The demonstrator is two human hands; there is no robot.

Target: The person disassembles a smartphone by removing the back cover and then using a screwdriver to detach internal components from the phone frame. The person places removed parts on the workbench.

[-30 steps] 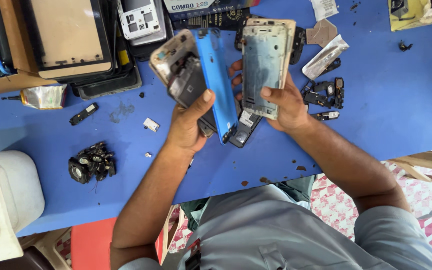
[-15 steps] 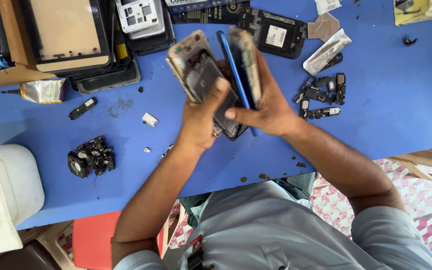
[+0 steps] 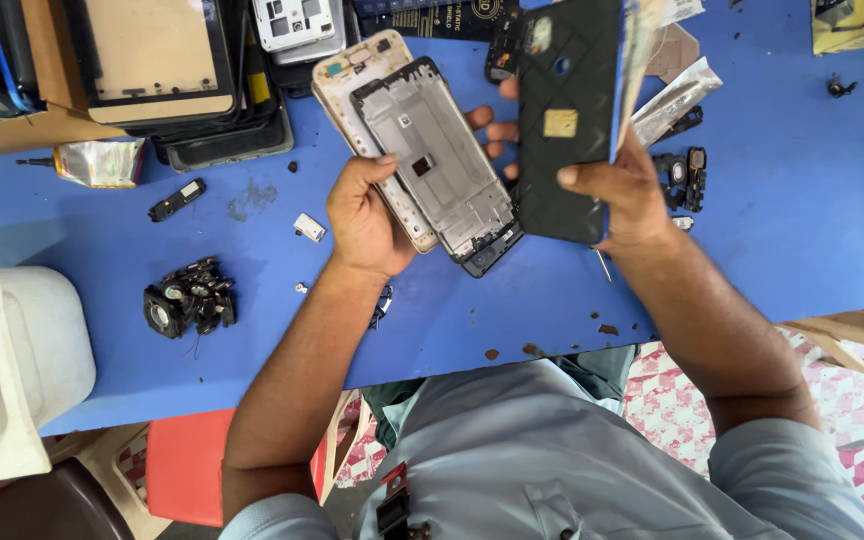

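Head view: your hands have split stack. Left hand (image 3: 367, 215) fingers now grip two frames (image 3: 432, 160); right hand (image 3: 617, 195) fingers clamp black panel (image 3: 564, 120), turned flat toward you.

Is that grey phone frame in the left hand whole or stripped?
Stripped: the grey phone frame in the left hand shows bare metal and open cutouts, no screen.
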